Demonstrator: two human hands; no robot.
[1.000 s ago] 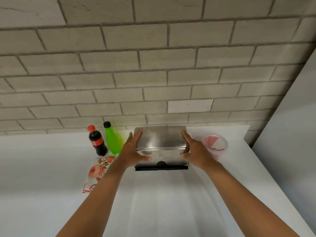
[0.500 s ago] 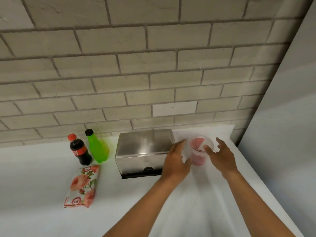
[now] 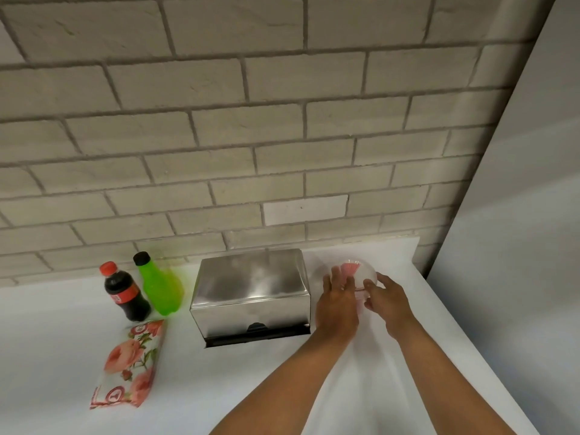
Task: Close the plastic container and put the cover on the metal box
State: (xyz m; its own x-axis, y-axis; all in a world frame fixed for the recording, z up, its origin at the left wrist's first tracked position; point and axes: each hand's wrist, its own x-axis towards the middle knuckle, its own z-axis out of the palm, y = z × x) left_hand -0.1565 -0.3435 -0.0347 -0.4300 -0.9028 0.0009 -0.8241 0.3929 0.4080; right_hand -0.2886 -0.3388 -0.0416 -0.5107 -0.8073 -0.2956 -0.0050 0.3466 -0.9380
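Both hands are sitting on the clear plastic container (image 3: pixel 361 274) at the right end of the white counter (image 3: pixel 62 356), just right of the metal box (image 3: pixel 251 293). Left hand (image 3: pixel 337 304) is lying flat, fingers extended and slightly spread, covering the container's left and near side. Right hand (image 3: pixel 389 296) is curling in from the right, fingertips touching the rim (can't tell whether it's actually pinching anything, the fingers are blurred there). Something pink-red is showing through the container's top; lid seating is hidden by the hands.

Metal box is sitting with its shiny cover on, dark slot facing the camera, back near the brick wall (image 3: pixel 219 120).

Left of the box: green bottle (image 3: pixel 160 287) and cola bottle (image 3: pixel 125 293) are standing upright, touching or nearly so. Floral packet (image 3: pixel 128 365) is lying flat in front of them.
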